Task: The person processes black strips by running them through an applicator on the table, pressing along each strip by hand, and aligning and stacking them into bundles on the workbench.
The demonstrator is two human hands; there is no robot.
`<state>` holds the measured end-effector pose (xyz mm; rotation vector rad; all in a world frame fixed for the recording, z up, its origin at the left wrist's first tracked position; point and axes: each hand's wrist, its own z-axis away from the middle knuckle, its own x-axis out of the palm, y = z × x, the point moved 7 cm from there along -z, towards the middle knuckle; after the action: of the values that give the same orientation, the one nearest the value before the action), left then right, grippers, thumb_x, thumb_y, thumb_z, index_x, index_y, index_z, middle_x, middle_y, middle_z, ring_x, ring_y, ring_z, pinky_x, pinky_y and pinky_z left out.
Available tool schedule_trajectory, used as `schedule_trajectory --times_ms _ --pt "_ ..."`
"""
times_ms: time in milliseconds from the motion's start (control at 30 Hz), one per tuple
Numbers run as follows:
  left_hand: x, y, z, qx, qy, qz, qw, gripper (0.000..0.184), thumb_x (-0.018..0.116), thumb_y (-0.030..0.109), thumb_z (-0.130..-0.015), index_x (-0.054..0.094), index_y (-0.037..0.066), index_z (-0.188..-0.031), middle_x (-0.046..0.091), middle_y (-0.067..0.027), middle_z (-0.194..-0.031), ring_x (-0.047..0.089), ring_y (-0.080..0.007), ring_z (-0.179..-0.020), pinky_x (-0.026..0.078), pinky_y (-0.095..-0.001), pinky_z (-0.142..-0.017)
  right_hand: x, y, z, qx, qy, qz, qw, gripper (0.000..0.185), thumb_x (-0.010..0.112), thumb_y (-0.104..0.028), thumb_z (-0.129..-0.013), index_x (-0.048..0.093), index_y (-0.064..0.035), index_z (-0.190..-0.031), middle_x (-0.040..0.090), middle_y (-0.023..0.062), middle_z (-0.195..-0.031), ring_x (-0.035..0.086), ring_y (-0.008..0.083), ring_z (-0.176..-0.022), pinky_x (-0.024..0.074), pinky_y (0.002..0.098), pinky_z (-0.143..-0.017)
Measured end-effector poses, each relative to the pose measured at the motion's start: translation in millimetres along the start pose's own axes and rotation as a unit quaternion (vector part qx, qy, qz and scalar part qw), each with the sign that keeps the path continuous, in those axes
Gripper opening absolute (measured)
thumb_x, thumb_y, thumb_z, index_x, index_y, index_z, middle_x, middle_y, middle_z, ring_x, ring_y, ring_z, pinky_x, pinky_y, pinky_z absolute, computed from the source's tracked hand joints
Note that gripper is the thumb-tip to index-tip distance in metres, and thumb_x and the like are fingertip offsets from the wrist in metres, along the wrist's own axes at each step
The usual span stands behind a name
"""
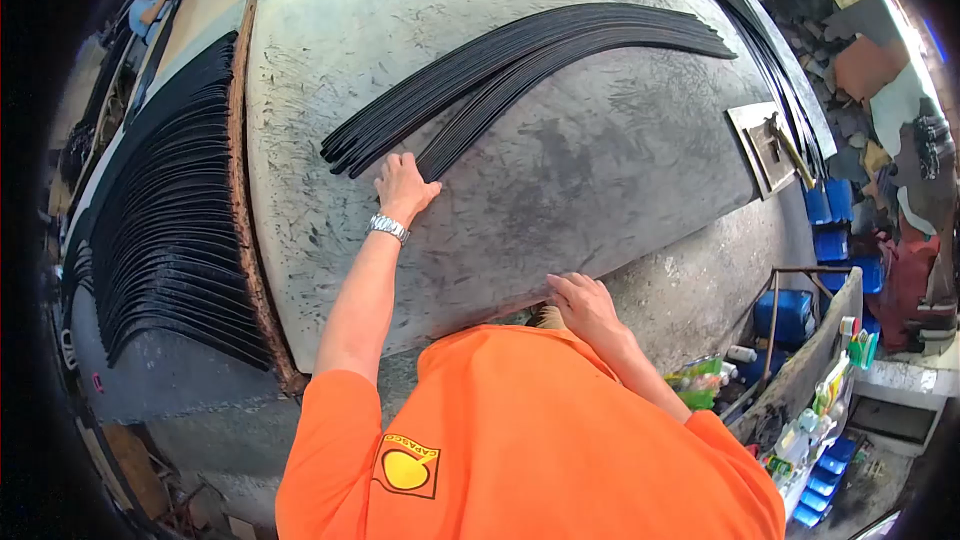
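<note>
Two curved bundles of long black strips lie on the worn, scuffed table [560, 170]. The near ends of the inner bundle [490, 105] sit between the thumb and fingers of my left hand [404, 186], which is closed on them. Just beyond my fingertips are the ends of the outer bundle [400, 115]. My right hand [588, 308] rests at the table's near edge with nothing in it, fingers loosely stretched out. A metal watch [388, 228] is on my left wrist.
Many black strips [175, 210] are laid out in rows on a lower surface at left. At right are more long strips [765, 40], a square board [762, 150] with a hammer-like tool [790, 145], and blue bins [828, 202]. Another person [148, 5] is far left.
</note>
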<state>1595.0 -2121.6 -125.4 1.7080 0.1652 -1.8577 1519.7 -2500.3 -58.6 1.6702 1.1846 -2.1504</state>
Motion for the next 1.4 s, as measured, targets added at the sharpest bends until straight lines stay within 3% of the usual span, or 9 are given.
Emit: schedule_trajectory --times_ms 100,233,500,600,700,833,967,1233,1400 --pt "-2.8 18.2 11.5 -0.028 0.044 -0.012 0.999 0.083 0.084 0.054 -0.077 0.053 0.01 -0.141 0.051 -0.0165 -0.139 0.048 -0.0387 -0.132 0.041 -0.056 -0.106 -13.9 12.9 -28.8 -0.056 -0.008 -0.008 0.998 0.037 0.067 -0.012 -0.092 0.067 -0.0095 -0.129 0.069 0.0092 -0.113 0.065 0.0291 -0.108 0.0487 0.044 -0.088" --pt "13.2 27.8 18.4 -0.061 0.025 0.0 0.998 0.081 0.083 0.055 -0.079 0.054 0.012 -0.141 0.054 -0.0109 -0.14 0.049 -0.0342 -0.132 0.04 -0.056 -0.107 -28.2 43.9 -54.7 -0.137 -0.044 -0.027 0.989 0.039 0.067 -0.011 -0.091 0.067 -0.0082 -0.13 0.069 0.0104 -0.115 0.064 0.0294 -0.11 0.0486 0.0437 -0.088" --pt "44.0 129.3 140.9 -0.057 0.083 0.062 0.993 0.06 0.085 0.041 -0.077 0.059 0.009 -0.121 0.058 -0.0103 -0.121 0.054 -0.0329 -0.118 0.043 -0.0532 -0.093 -40.8 53.5 -86.3 -0.262 -0.054 -0.034 0.963 0.051 0.07 -0.003 -0.082 0.064 -0.0068 -0.132 0.061 0.0131 -0.127 0.058 0.0322 -0.116 0.0459 0.0445 -0.093" --pt "46.7 134.2 157.7 -0.075 0.077 0.064 0.992 0.068 0.087 0.037 -0.075 0.056 0.008 -0.128 0.057 -0.0116 -0.124 0.054 -0.0343 -0.118 0.044 -0.0527 -0.092 -29.3 31.6 -104.3 -0.316 -0.07 0.014 0.946 0.07 0.076 -0.008 -0.077 0.053 -0.0086 -0.144 0.053 0.0142 -0.139 0.052 0.0333 -0.126 0.0427 0.0471 -0.101" --pt "52.6 125.9 166.0 -0.071 0.084 0.081 0.991 0.082 0.09 0.038 -0.072 0.052 0.007 -0.138 0.055 -0.0116 -0.129 0.054 -0.0346 -0.118 0.045 -0.0525 -0.092 -22.7 6.7 -125.0 -0.36 -0.036 0.057 0.931 0.076 0.078 -0.012 -0.076 0.05 -0.0099 -0.147 0.051 0.0137 -0.145 0.048 0.0331 -0.132 0.0416 0.048 -0.104" --pt "40.1 136.7 164.2 -0.07 0.088 0.062 0.992 0.098 0.092 0.047 -0.065 0.048 0.004 -0.142 0.055 -0.01 -0.129 0.055 -0.0316 -0.118 0.046 -0.0487 -0.092 3.5 -8.6 -148.9 -0.351 -0.042 0.107 0.929 0.082 0.08 -0.017 -0.076 0.046 -0.0107 -0.15 0.046 0.0141 -0.152 0.042 0.0333 -0.141 0.0339 0.0557 -0.114" --pt "39.6 141.9 152.8 -0.061 0.107 0.041 0.991 0.086 0.091 0.046 -0.069 0.053 0.006 -0.135 0.056 -0.0073 -0.12 0.058 -0.028 -0.112 0.047 -0.0466 -0.088 29.7 -13.9 -159.4 -0.306 -0.128 0.206 0.921 0.086 0.083 -0.021 -0.077 0.043 -0.0129 -0.154 0.044 0.0119 -0.155 0.038 0.0321 -0.146 0.0303 0.0587 -0.117" --pt "40.8 116.8 141.2 -0.022 0.1 0.073 0.992 0.063 0.087 0.042 -0.075 0.06 0.008 -0.121 0.059 -0.0081 -0.12 0.057 -0.0294 -0.115 0.046 -0.0483 -0.091 19.9 -12.7 -164.9 -0.305 -0.11 0.244 0.914 0.086 0.084 -0.019 -0.075 0.046 -0.0146 -0.152 0.045 0.0088 -0.155 0.037 0.0319 -0.146 0.0284 0.0623 -0.116" --pt "21.9 69.2 179.1 0.005 0.073 0.083 0.994 0.063 0.086 0.038 -0.075 0.062 0.011 -0.126 0.061 -0.007 -0.12 0.056 -0.0304 -0.117 0.041 -0.0491 -0.095 23.7 -18.4 -164.7 -0.28 -0.099 0.252 0.921 0.093 0.086 -0.031 -0.076 0.04 -0.0174 -0.156 0.042 0.0091 -0.156 0.035 0.032 -0.147 0.0233 0.0651 -0.119"
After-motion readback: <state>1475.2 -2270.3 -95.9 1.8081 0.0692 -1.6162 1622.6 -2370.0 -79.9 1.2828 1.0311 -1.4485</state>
